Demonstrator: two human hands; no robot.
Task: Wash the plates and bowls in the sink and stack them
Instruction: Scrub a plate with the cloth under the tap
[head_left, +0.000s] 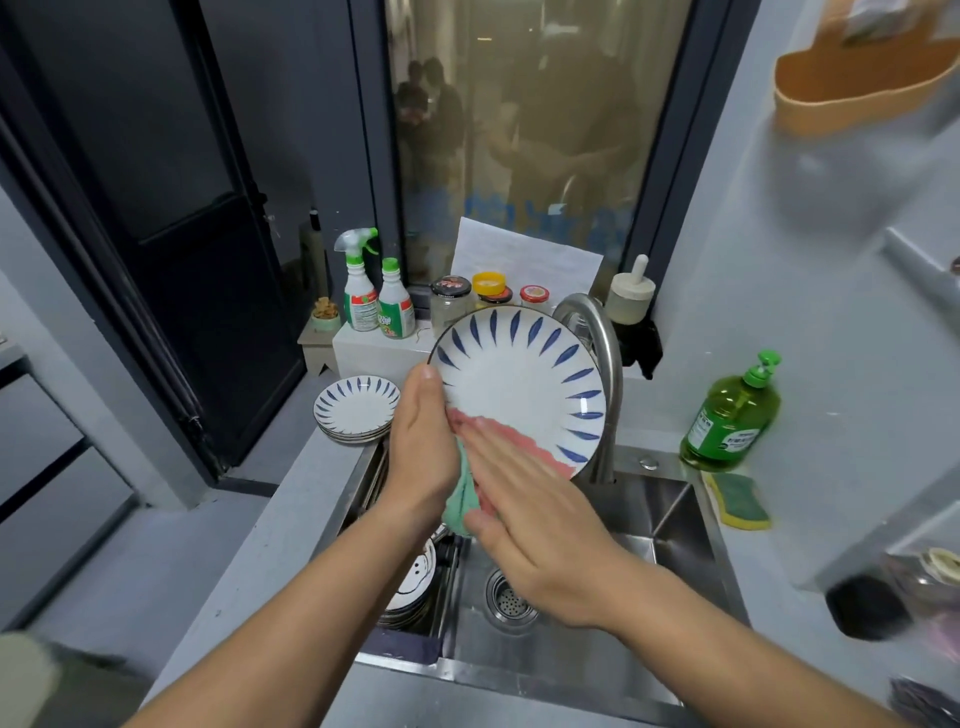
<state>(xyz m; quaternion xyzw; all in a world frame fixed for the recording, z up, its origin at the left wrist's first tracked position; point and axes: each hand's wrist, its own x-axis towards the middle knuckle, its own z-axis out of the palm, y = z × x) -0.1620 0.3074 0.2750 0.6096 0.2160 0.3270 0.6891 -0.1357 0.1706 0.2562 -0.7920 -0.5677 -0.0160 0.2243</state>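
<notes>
I hold a white plate with blue leaf marks (519, 379) tilted up over the steel sink (670, 514). My left hand (423, 447) grips its left rim. My right hand (530, 514) lies flat, fingers straight, pressing a pink and green cloth (524, 441) against the plate's lower face. A stack of matching small plates (356, 408) sits on the counter to the left. More dishes (413, 587) lie in the sink's left part, partly hidden by my left forearm.
The curved tap (605, 384) stands right behind the plate. A green soap bottle (732, 415) and a yellow-green sponge (737, 501) sit on the right counter. Spray bottles (376, 301) and jars (488, 293) line the back ledge. The drain (509, 597) is below my right hand.
</notes>
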